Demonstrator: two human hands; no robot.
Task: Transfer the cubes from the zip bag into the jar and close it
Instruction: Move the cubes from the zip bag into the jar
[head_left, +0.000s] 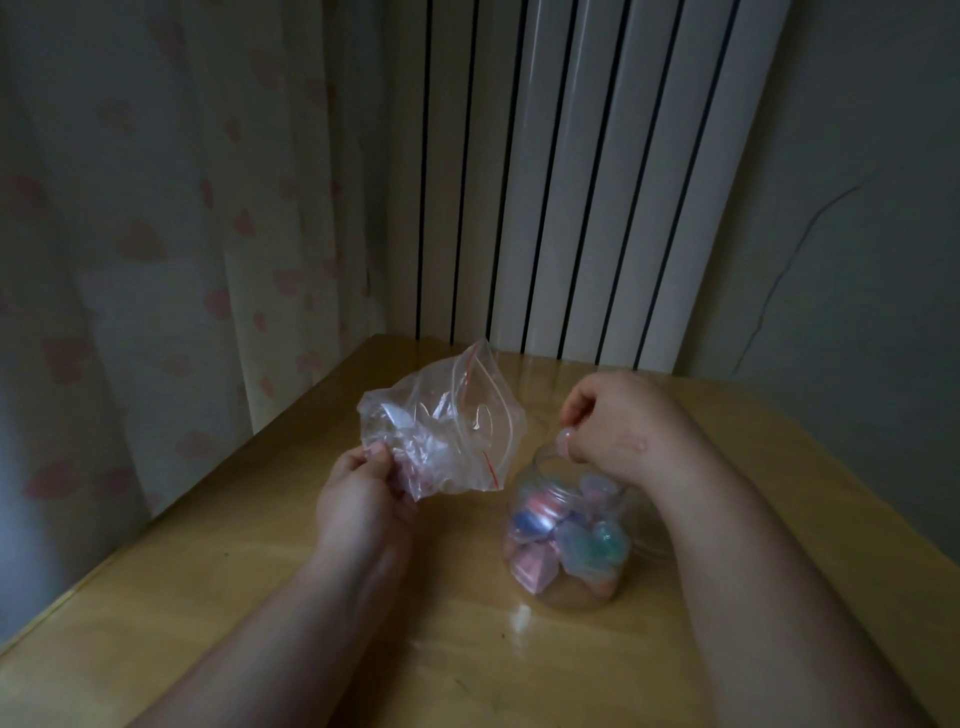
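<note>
My left hand (363, 499) gripped the crumpled zip bag (441, 431) by its near lower corner, mouth gaping to the far side. If I tipped it, anything inside could spill onto the bench; a pink tinge showed low in it, but I could not tell whether that was a cube. The jar (566, 545) stood open just right of the bag, well filled with coloured cubes (530, 519). Nothing steadied it, so a knock from my wrist might have toppled it. My right hand (618, 421) pinched one pale cube (563, 439) over the jar's mouth; dropped off-centre, it would likely bounce off the rim. I could not pick out a lid.

A patterned curtain (156, 208) hung far left and a white ribbed radiator (571, 182) stood behind. The light wooden bench (260, 597) looked glossy, and cubes would probably slide across it.
</note>
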